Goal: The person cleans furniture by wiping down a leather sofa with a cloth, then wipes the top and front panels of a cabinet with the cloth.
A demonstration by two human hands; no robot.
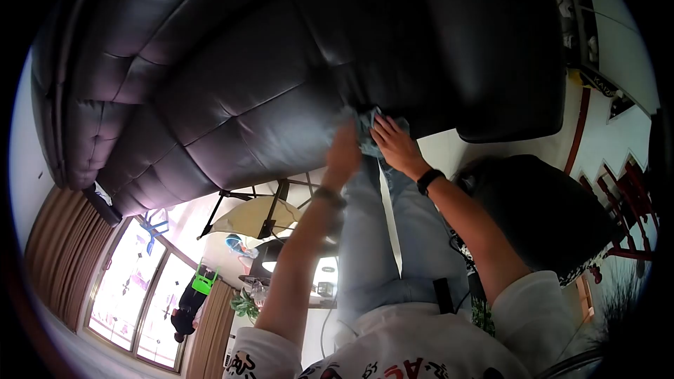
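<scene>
A bunched grey-green cloth (366,132) lies against the front edge of a black leather sofa (246,112), between my two hands. My right hand (397,144), with a black band on the wrist, has its fingers bent over the right part of the cloth and holds it. At the cloth's left side is my left hand (344,149), also with a dark band on the wrist. Motion smears its fingers, so their grip does not show.
A black padded seat (537,210) stands to the right, with dark red wooden chairs (628,203) beyond it. At lower left are a cream round item on black legs (256,217), a plant (243,305) and brown curtains (67,253). A person in dark clothes (188,309) is near the window.
</scene>
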